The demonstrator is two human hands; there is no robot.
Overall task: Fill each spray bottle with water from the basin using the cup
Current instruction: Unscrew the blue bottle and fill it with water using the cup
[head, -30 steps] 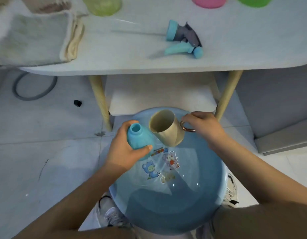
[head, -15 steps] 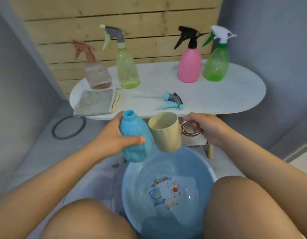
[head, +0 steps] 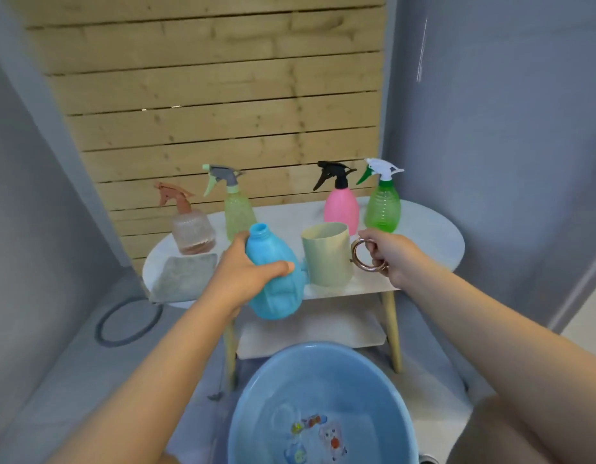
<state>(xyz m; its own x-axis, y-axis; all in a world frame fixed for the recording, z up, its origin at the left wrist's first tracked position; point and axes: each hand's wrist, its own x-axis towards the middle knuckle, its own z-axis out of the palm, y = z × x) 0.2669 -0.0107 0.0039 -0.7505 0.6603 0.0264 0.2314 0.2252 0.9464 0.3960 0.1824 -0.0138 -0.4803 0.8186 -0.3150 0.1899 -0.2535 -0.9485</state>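
Lifted clear of the basin (head: 323, 370) since half a second earlier, both bottle and cup, now up at table (head: 433, 249) height. Held the blue bottle (head: 273, 279) in the left hand (head: 243, 276), fingers and thumb wrapped round its belly, neck open and uncapped, long axis tipped a little to the left. Gripped the cup (head: 326, 259) by its ring handle in the right hand (head: 390, 259), upright, mouth level, just right of the bottle and near touching its shoulder. Sat slightly higher than the cup's rim, the bottle's mouth, and off to its left. Could not tell whether the cup held water. Judged that any pour would need the cup raised and tipped leftward over that narrow neck.
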